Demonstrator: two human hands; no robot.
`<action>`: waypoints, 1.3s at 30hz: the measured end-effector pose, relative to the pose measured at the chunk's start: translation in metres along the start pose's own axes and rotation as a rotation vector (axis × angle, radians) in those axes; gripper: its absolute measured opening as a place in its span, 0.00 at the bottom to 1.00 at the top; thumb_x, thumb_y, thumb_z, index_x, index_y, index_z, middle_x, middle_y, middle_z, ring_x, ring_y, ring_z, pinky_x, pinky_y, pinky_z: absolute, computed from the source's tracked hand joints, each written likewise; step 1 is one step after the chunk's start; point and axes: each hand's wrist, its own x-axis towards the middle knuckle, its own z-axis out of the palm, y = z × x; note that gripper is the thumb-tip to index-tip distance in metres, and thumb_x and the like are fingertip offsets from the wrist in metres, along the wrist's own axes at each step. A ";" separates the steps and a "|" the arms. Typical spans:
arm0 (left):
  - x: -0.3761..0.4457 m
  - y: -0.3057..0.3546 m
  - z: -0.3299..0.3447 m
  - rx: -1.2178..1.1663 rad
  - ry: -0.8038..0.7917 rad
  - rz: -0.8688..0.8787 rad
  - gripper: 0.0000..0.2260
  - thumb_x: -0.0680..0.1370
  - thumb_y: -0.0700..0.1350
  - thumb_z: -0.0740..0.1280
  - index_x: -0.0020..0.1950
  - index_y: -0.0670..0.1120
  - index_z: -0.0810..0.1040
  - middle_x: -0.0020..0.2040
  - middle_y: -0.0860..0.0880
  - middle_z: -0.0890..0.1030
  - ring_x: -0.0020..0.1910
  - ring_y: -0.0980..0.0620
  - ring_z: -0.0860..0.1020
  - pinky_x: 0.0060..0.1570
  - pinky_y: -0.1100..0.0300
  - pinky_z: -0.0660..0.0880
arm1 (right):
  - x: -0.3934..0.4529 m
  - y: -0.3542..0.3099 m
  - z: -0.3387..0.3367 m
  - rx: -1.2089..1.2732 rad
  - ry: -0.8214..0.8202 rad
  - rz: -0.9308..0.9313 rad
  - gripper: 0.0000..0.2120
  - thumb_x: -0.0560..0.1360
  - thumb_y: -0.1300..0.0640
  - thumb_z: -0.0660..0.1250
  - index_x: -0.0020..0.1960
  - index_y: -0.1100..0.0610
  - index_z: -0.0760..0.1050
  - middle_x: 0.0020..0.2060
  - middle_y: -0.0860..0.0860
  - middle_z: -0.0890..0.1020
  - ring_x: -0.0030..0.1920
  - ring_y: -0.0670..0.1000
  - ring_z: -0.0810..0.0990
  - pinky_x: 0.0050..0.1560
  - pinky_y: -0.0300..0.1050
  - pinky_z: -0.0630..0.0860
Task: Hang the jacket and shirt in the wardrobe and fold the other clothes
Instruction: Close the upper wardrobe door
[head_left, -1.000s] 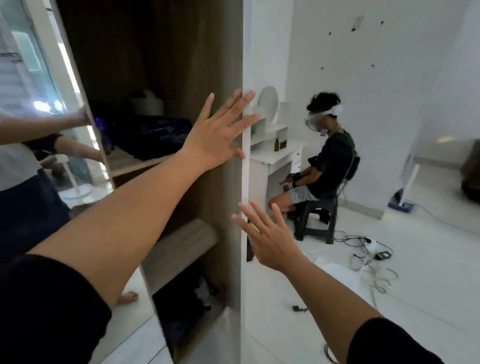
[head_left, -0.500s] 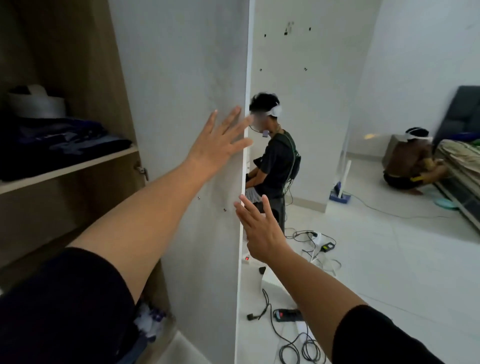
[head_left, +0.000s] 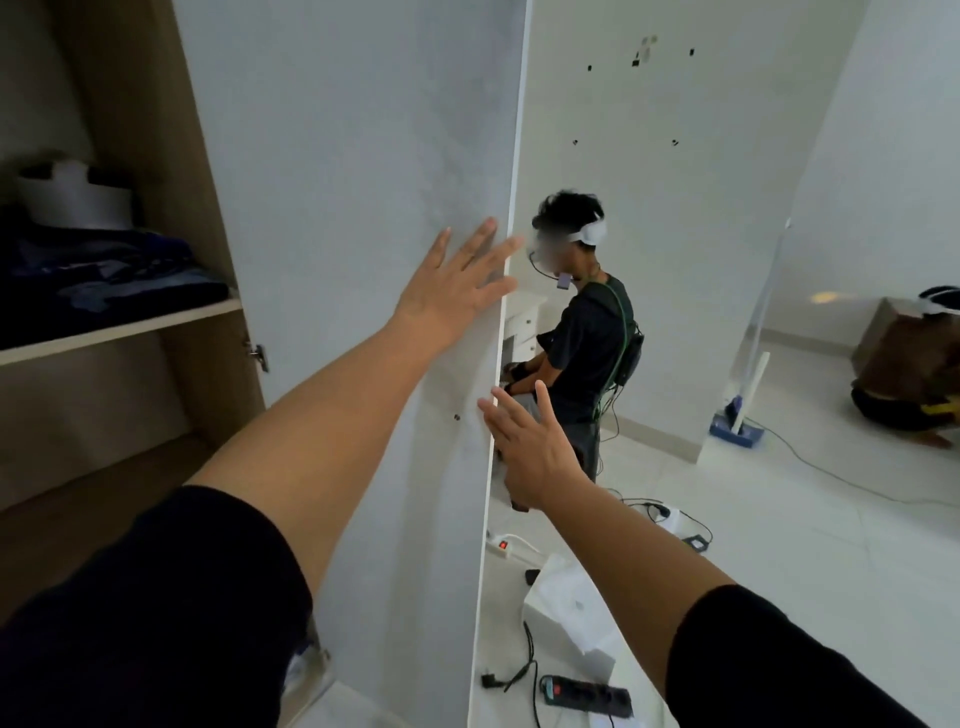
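So the wardrobe door has swung a good way since a second ago: back then it showed its thin edge with a mirrored panel on the left, and now its pale inner face fills the middle of the view and the mirror is gone. My guess is it's being pushed wide so there's room to hang stuff, so we're still at the setup step. The left hand is flat on the door face close to its free edge, fingers spread and straight, holding nothing. The right hand is lower, just beside that same edge, fingers also splayed and gripping nothing; can't tell if it actually touches. No jacket or shirt anywhere I can see. Only clothing in view is a pile of dark folded clothes on the wardrobe shelf at far left, with a white thing I can't identify on top. Room to move: the door's free edge points toward a seated person beyond it, so swinging further gets tight there. Floor on the near right is cluttered with power strips, cables and a white box, easy to trip on when stepping back.
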 end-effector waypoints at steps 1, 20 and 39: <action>0.003 0.001 -0.001 0.001 -0.020 -0.007 0.34 0.78 0.34 0.59 0.76 0.56 0.46 0.75 0.50 0.30 0.74 0.45 0.32 0.73 0.41 0.42 | 0.002 0.003 0.003 -0.002 0.000 -0.004 0.33 0.79 0.48 0.52 0.77 0.57 0.40 0.76 0.51 0.38 0.75 0.54 0.33 0.67 0.68 0.31; -0.068 -0.028 0.030 -0.007 -0.329 -0.422 0.36 0.77 0.31 0.53 0.76 0.47 0.34 0.76 0.50 0.34 0.75 0.49 0.36 0.71 0.40 0.44 | 0.021 0.010 -0.010 0.151 0.157 -0.069 0.27 0.77 0.50 0.55 0.73 0.59 0.58 0.67 0.55 0.68 0.73 0.59 0.55 0.69 0.69 0.46; -0.433 -0.117 -0.053 0.000 -0.682 -1.286 0.37 0.80 0.48 0.59 0.75 0.44 0.34 0.77 0.48 0.36 0.76 0.48 0.37 0.71 0.40 0.45 | 0.063 -0.185 -0.225 0.707 0.279 -0.668 0.31 0.81 0.44 0.48 0.77 0.54 0.40 0.77 0.48 0.43 0.77 0.50 0.41 0.73 0.63 0.45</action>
